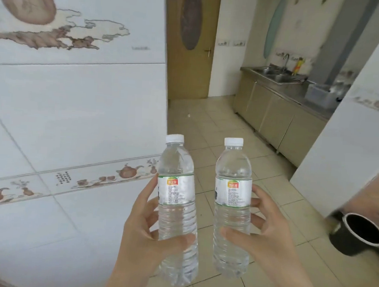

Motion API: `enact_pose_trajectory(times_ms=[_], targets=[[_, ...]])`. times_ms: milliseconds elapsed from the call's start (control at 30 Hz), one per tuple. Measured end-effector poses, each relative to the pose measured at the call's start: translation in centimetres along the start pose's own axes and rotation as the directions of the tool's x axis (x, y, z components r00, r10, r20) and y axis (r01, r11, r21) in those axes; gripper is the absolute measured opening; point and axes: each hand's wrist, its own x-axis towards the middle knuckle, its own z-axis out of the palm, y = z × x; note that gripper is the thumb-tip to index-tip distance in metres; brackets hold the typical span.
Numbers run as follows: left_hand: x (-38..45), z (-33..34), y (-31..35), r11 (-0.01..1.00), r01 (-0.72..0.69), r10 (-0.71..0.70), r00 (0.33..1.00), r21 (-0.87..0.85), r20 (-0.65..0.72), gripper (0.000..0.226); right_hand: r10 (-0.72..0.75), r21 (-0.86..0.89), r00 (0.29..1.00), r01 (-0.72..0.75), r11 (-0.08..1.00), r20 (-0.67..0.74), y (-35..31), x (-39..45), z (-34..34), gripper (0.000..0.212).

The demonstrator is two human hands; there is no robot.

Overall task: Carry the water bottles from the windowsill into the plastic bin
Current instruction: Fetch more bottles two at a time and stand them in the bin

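Head view: two upright water bottles, left bottle in left hand, right bottle in right hand.

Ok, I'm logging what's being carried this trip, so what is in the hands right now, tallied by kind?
Water bottles, clear with white caps: 2, one gripped in the left hand (left bottle), one in the right hand (right bottle)
Other things held: 0
Total: 2

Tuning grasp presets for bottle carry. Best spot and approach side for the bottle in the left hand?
Grip the bottle on its ribbed lower body below the label, from its outer left side, as the left hand does: it is upright, the ribs resist slipping, and the other bottle stands close on its right.
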Motion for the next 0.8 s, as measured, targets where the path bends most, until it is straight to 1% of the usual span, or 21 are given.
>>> enact_pose_trajectory(times_ms=[133,267,400,567,667,800], targets=[[3.3,7.2,-1.1,1.000,-0.007,0.008,0.998,-0.013,0.055,0.103,-0.008,-0.008,0.997,0.007,1.000,-0.072,1.7,3.6,-6.6,0.087],[7.1,12.6,-2.3,1.000,-0.005,0.003,0.992,0.014,0.128,0.114,0.009,0.003,0.987,-0.009,1.000,-0.161,3.3,6.8,-11.7,0.087],[11.8,17.2,-3.5,0.998,0.014,-0.025,0.981,0.058,0.194,0.116,0.034,-0.002,0.972,-0.035,0.999,-0.231,5.0,10.3,-15.4,0.087],[19.4,23.0,-5.5,0.997,0.018,-0.038,0.964,0.076,0.263,0.111,0.060,0.019,0.943,-0.056,0.998,-0.326,7.4,16.2,-19.3,0.086],[24.9,26.8,-6.5,0.999,0.021,-0.033,0.947,0.040,0.321,0.109,0.069,0.020,0.924,-0.067,0.998,-0.377,8.2,20.7,-21.7,0.086],[32.7,32.0,-7.2,1.000,0.019,-0.015,0.919,-0.004,0.394,0.110,0.045,-0.021,0.896,-0.060,0.998,-0.441,8.5,27.4,-25.5,0.087]])
